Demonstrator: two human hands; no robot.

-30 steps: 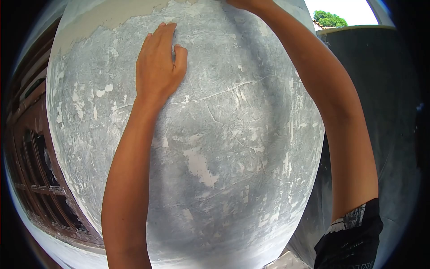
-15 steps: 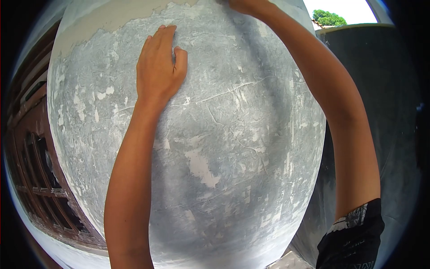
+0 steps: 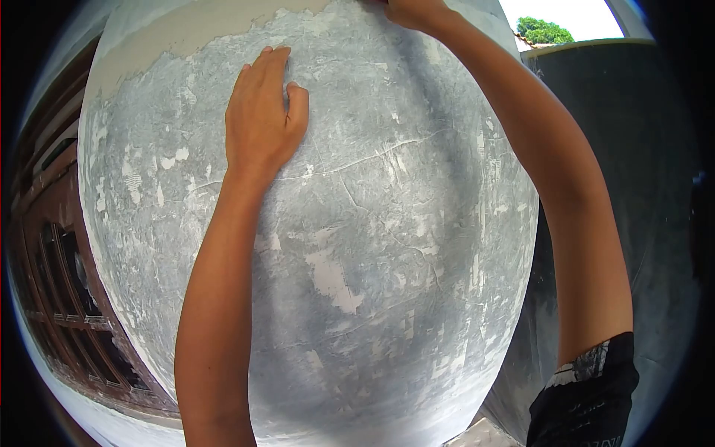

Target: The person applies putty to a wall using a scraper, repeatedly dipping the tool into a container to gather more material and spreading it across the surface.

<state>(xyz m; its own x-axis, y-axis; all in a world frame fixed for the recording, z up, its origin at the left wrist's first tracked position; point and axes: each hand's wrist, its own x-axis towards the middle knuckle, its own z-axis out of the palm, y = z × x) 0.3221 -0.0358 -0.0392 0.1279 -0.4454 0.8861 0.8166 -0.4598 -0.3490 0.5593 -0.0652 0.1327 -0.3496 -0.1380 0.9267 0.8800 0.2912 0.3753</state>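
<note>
A grey wall (image 3: 357, 201) with pale scraped patches and thin cracks fills the middle of the view. My left hand (image 3: 264, 108) lies flat against its upper part, fingers pointing up and thumb apart, holding nothing. At the top edge of the picture, my right hand (image 3: 415, 13) is closed, partly cut off by the frame. A small dark thing with a reddish bit (image 3: 378, 3) shows beside its fingers, too little of it to name. Along the wall's upper left runs a smooth beige layer (image 3: 179, 46) with a ragged lower edge.
On the left stands a brown wooden door or window frame (image 3: 63, 253) with narrow openings. A dark grey wall (image 3: 618, 149) rises on the right. Beyond it, a green tree (image 3: 544, 31) shows against bright sky. A pale block-like piece (image 3: 484, 433) sits at the bottom right.
My right hand has come slightly lower and more of it shows, with the reddish bit now visible beside its fingers. My left hand stays at almost the same place on the wall.
</note>
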